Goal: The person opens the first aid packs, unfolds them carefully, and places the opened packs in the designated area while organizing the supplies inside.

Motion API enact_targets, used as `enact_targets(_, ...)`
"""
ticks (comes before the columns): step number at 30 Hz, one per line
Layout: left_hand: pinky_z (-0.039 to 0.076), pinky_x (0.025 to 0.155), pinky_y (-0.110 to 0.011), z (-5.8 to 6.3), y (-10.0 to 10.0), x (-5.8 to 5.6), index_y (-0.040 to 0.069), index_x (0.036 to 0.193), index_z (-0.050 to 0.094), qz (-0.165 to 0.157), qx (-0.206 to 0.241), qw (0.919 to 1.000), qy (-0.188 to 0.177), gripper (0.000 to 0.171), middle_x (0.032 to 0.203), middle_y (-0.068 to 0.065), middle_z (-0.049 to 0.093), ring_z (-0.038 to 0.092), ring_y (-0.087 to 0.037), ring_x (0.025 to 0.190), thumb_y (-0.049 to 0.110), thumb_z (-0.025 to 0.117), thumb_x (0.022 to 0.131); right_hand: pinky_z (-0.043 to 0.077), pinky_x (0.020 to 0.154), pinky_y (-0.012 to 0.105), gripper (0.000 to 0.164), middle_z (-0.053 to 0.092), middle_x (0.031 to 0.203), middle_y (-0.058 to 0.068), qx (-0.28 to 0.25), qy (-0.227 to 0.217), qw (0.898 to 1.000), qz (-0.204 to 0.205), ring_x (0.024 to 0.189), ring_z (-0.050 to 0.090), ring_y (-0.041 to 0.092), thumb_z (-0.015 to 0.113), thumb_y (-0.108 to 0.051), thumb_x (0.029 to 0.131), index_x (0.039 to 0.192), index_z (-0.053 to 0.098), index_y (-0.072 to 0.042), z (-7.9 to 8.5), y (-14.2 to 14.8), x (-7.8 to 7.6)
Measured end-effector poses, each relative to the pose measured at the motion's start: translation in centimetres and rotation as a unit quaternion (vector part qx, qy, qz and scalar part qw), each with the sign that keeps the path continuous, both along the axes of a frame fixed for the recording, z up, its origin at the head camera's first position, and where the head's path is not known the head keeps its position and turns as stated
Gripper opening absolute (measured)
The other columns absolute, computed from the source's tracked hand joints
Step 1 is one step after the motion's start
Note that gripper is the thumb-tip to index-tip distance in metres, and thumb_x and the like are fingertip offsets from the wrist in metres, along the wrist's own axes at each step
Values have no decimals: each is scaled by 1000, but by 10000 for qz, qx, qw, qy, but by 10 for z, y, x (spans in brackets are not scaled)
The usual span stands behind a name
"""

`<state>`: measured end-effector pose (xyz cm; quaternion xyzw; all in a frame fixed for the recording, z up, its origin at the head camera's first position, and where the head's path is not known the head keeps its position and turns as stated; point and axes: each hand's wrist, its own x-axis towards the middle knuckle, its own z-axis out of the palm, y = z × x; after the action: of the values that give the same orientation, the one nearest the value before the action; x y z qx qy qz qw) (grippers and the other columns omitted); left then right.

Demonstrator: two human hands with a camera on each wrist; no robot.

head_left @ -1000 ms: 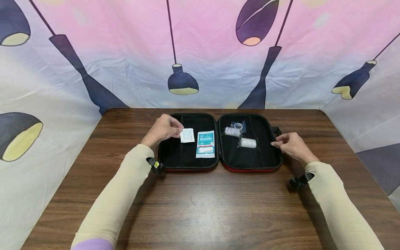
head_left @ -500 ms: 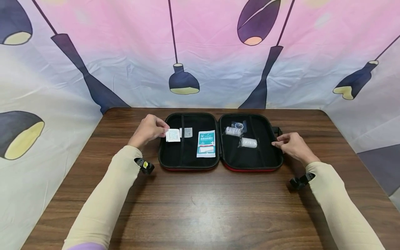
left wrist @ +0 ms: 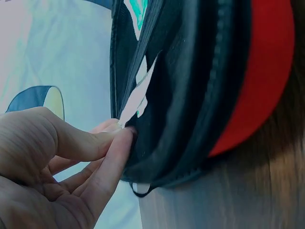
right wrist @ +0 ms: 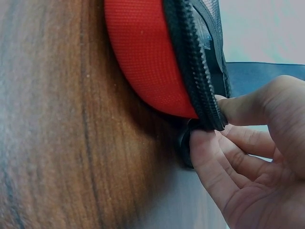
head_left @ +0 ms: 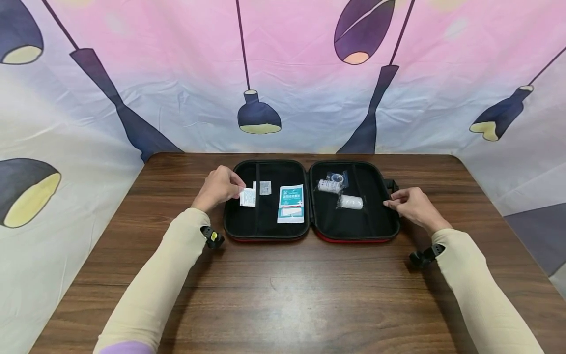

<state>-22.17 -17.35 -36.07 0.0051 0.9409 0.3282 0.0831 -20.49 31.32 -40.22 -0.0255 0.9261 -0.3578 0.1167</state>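
Observation:
An unfolded zip case [head_left: 283, 231], black inside and red outside, lies on the table. Between thumb and fingertips my left hand [head_left: 219, 186] pinches a small white packet [head_left: 248, 197] over the left half, by the elastic strap [head_left: 258, 169]. Another small white packet [head_left: 265, 188] lies partly under that strap. To its right is a teal and white dressing packet [head_left: 291, 204]. With thumb and fingers my right hand [head_left: 413, 206] grips the right rim of the case; the right wrist view shows the zipper edge [right wrist: 202, 71] between them.
In the right half lie two wrapped white bandage rolls [head_left: 351, 202] and a small clear bag with a ring-shaped roll [head_left: 337, 178]. A black handle [head_left: 391, 185] sticks out at the case's right side. Behind the brown table [head_left: 283, 295] hangs a patterned cloth [head_left: 190, 108].
My left hand drew its packet left, uncovering the other one under the strap, then came slightly back right and lower. My right hand stays on the rim.

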Motion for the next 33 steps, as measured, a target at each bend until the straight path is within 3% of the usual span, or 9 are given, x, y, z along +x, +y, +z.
enact_targets(11, 49, 57, -27, -6, 17, -2, -2, 101, 77, -174, -36, 9998, -79, 13, 99, -17, 75, 73, -23, 77, 5, 68, 94, 52, 73, 34, 56, 65, 110, 25, -19, -56, 10000, -36, 78, 62, 23, 65, -29, 100, 132, 54, 17, 0, -3, 0)
enact_targets(21, 61, 65, -30, -14, 22, -5, -3, 99, 76, 32, 323, 9994, -113, 11, 96, -17, 75, 74, -19, 72, 1, 69, 91, 53, 73, 35, 55, 64, 112, 26, -1, -74, 9999, -68, 79, 62, 23, 65, -29, 100, 131, 55, 15, -1, -5, 0)
enact_targets(33, 62, 79, -39, 4, 22, 1, -5, 104, 74, 5, 658, 9978, -106, 12, 99, -19, 73, 74, -28, 86, 1, 69, 95, 53, 75, 35, 55, 63, 115, 29, 15, -26, 10000, -38, 84, 64, 25, 65, -28, 100, 131, 55, 16, -2, -1, 1)
